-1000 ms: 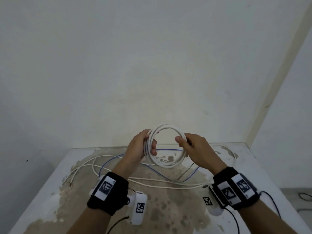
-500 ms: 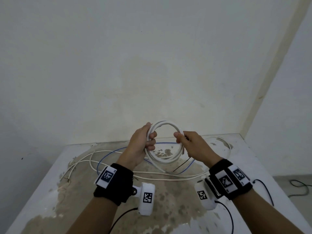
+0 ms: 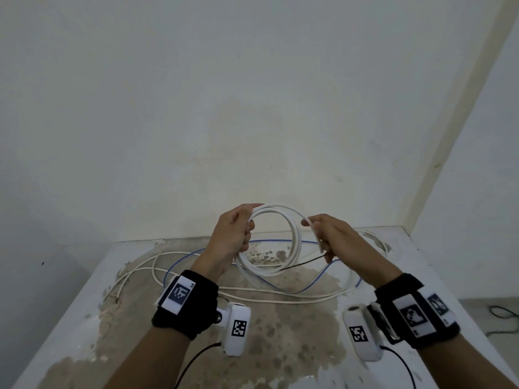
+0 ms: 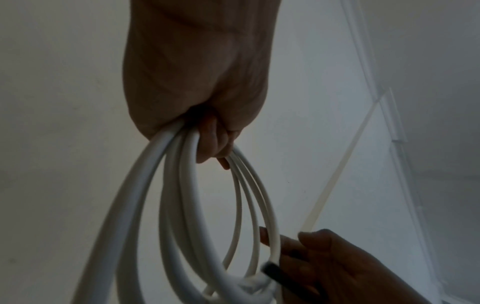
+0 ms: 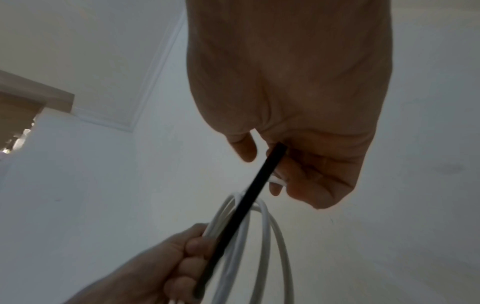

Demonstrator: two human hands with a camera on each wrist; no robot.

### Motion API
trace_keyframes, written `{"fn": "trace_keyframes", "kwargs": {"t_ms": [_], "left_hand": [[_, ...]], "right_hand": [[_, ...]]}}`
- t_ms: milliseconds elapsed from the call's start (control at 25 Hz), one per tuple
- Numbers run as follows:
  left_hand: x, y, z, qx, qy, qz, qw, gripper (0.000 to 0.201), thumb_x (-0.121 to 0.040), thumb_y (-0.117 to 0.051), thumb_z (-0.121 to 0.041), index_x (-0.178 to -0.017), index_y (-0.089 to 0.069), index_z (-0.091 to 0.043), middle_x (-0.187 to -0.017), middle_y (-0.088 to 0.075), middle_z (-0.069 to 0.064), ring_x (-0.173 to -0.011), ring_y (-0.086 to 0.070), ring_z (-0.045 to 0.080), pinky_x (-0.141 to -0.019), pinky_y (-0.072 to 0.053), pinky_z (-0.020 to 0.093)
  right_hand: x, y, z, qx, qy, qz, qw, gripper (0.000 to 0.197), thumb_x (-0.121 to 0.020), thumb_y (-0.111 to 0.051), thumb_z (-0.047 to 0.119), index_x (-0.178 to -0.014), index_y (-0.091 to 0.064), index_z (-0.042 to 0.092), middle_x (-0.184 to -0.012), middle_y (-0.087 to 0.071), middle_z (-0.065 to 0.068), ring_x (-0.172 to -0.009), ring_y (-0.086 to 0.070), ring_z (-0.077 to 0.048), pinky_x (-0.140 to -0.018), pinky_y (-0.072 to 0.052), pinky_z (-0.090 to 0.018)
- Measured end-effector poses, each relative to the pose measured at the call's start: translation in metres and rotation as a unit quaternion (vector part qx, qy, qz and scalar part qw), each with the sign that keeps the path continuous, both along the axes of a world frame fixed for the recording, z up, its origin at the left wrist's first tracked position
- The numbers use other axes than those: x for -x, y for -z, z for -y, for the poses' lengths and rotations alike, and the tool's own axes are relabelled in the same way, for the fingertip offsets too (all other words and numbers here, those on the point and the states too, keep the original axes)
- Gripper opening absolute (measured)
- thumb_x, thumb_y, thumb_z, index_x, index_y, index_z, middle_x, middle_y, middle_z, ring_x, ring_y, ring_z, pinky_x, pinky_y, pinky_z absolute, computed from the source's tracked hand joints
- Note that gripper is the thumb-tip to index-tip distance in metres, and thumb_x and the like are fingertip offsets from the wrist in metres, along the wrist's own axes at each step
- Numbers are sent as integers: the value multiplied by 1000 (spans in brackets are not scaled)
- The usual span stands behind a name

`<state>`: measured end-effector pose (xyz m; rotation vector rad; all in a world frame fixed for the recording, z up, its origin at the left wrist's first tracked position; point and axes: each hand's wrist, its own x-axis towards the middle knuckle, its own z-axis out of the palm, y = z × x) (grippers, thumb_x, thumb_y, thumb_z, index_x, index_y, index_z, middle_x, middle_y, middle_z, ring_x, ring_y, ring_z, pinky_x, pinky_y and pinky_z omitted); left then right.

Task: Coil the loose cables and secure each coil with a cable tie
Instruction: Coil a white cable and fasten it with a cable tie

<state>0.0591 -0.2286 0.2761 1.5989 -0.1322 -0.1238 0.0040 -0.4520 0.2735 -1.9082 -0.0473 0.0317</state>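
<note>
A white cable coil (image 3: 295, 231) of several loops hangs upright above the table. My left hand (image 3: 247, 231) grips its left side, fingers curled round the loops (image 4: 187, 185). My right hand (image 3: 318, 230) is just right of the coil and pinches a pale cable tie (image 3: 316, 234), which shows as a translucent strip (image 4: 337, 170) in the left wrist view. The same hand also holds a thin black strip (image 5: 249, 195) that slants down across the coil's lower part (image 3: 302, 261). I cannot tell whether the strip is a tie or a wire.
Loose white cables (image 3: 252, 296) and a blue cable (image 3: 280, 242) lie tangled on the stained white table (image 3: 295, 346) under my hands. A wall stands close behind it. The table's right edge (image 3: 438, 270) drops to the floor, where a black cord (image 3: 502, 313) lies.
My right hand has come off the coil's right side and shifted slightly right with the pale tie. My left hand keeps its grip on the coil.
</note>
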Motion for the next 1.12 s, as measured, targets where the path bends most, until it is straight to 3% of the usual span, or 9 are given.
{"fn": "trace_keyframes", "kwargs": {"t_ms": [160, 360, 480, 560, 600, 720, 840, 960, 1120], "left_hand": [[2, 2, -6, -25, 15, 5, 1000, 34, -103, -38, -23, -105, -72, -23, -56, -33, -7, -50, -18, 11, -45, -16, 24], [8, -1, -3, -40, 39, 15, 998, 33, -103, -40, -26, -106, -73, -22, -60, -32, -4, -51, -19, 13, -46, -17, 24], [9, -4, -1, -35, 19, 34, 999, 35, -103, -38, -24, -106, -73, -21, -58, -32, -4, -52, -18, 15, -47, -16, 26], [11, -5, 1, -26, 5, 44, 999, 35, -103, -38, -24, -106, -73, -23, -57, -32, -5, -52, -18, 14, -48, -15, 27], [12, -6, 2, -20, 0, 49, 999, 35, -103, -38, -25, -105, -73, -25, -57, -33, -5, -52, -18, 14, -48, -15, 27], [20, -6, 8, -17, -14, 74, 997, 34, -103, -38, -27, -104, -73, -27, -55, -34, -7, -47, -21, 12, -45, -18, 24], [27, -5, 13, -31, -16, 86, 996, 31, -103, -38, -26, -106, -69, -24, -54, -37, -6, -42, -26, 9, -42, -23, 22], [29, -2, 17, -2, -52, 23, 998, 19, -100, -43, -26, -114, -53, -17, -50, -44, -8, -39, -29, 7, -41, -25, 23], [24, 3, 19, 48, -63, -65, 995, 36, -98, -48, -28, -128, -43, -9, -43, -42, -11, -37, -28, 7, -40, -23, 22]], "right_hand": [[6, -16, 17, -39, 37, 35, 998, 42, -103, -34, 12, -115, -72, 25, -68, -43, -2, -66, -44, -17, -62, -46, -33], [12, -35, 8, -90, 2, 44, 995, 33, -100, -42, 7, -107, -73, 18, -69, -56, -2, -62, -53, -17, -54, -47, -31], [11, -28, -9, 22, 29, 127, 991, 20, -97, -57, 13, -95, -73, 24, -74, -70, 6, -56, -60, -14, -53, -48, -24], [9, -18, -21, 109, 71, 199, 971, 13, -94, -64, 20, -92, -72, 30, -77, -70, 10, -55, -61, -11, -57, -49, -22], [9, -14, -27, 110, 97, 223, 964, 11, -93, -66, 20, -91, -72, 29, -77, -69, 11, -55, -60, -12, -57, -49, -22], [6, -6, -44, 14, 133, 256, 957, 11, -93, -68, 13, -95, -73, 23, -80, -67, 9, -58, -66, -12, -58, -55, -26], [4, -3, -54, -57, 115, 255, 959, 19, -93, -67, 8, -108, -73, 20, -91, -65, -1, -67, -72, -17, -68, -62, -32], [5, -2, -59, -85, 92, 263, 957, 25, -94, -65, 5, -114, -71, 19, -94, -62, -2, -74, -73, -20, -75, -62, -34], [7, 1, -61, -96, 92, 269, 954, 27, -93, -67, 5, -114, -70, 21, -91, -65, 2, -79, -73, -21, -78, -61, -39]]}}
